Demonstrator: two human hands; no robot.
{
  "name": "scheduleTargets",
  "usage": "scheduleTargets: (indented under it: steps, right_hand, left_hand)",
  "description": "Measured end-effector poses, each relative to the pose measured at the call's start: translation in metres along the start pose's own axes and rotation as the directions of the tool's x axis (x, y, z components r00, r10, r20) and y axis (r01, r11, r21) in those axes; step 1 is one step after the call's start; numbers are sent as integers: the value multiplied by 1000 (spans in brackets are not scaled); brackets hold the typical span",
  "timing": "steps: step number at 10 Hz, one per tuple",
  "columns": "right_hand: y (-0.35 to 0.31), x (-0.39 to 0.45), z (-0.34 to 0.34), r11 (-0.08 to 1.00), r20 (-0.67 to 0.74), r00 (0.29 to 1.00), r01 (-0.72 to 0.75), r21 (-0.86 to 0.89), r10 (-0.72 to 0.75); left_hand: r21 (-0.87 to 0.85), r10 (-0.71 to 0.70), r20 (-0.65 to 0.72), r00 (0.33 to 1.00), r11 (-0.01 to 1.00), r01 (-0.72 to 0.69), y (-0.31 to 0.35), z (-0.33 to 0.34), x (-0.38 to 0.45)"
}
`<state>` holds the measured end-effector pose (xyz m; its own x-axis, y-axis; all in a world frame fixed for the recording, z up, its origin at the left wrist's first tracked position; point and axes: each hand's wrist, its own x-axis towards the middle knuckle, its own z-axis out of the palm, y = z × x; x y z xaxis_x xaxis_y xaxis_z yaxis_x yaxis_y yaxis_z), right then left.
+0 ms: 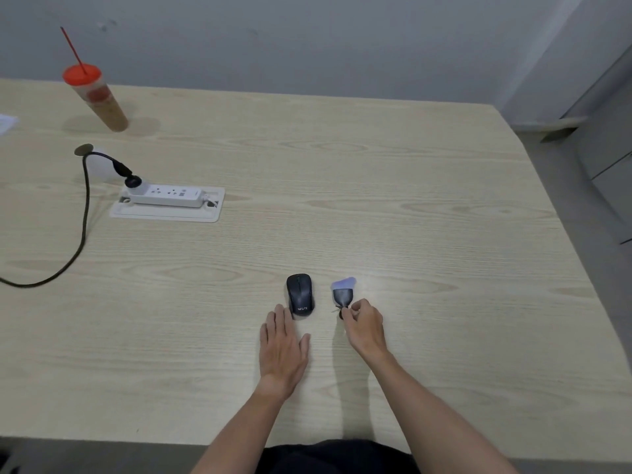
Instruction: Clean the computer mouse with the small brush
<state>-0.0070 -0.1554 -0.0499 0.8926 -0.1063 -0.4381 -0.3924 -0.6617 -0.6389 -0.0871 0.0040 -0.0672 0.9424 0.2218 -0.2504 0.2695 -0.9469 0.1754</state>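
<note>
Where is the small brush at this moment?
In the head view, the small brush lies on the table just right of the mouse, its handle end pinched by the right hand.

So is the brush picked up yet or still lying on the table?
Still lying on the table. The brush rests flat beside the mouse, while the right hand pinches its handle end.

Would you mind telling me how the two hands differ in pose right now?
The left hand lies open and flat on the table, fingertips beside the mouse; the right hand is pinched on the small brush. The left holds nothing; the right has a grip. Both are bare.
</note>
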Motion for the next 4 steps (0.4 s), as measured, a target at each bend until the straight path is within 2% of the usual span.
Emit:
scheduleTargets:
  steps: [1, 2, 3, 4]
  right_hand:
    - [3, -6, -3, 1000, 5, 1000, 20, -18, -20]
    - [0, -22, -16, 996, 16, 999, 33, 84, -34]
    - [-1, -51, -45, 975, -97, 987, 146, 166, -131]
    - [3, -86, -93, 938, -311, 933, 260, 229, -182]
  left_hand:
    - [35, 108, -10, 994, 994, -108, -13, 12, -3]
    - [71, 180, -20, 984, 981, -178, -27, 20, -1]
    - [115, 242, -26, 970, 964, -238, -37, 24, 0]
    - [83, 219, -87, 972, 974, -212, -36, 34, 4]
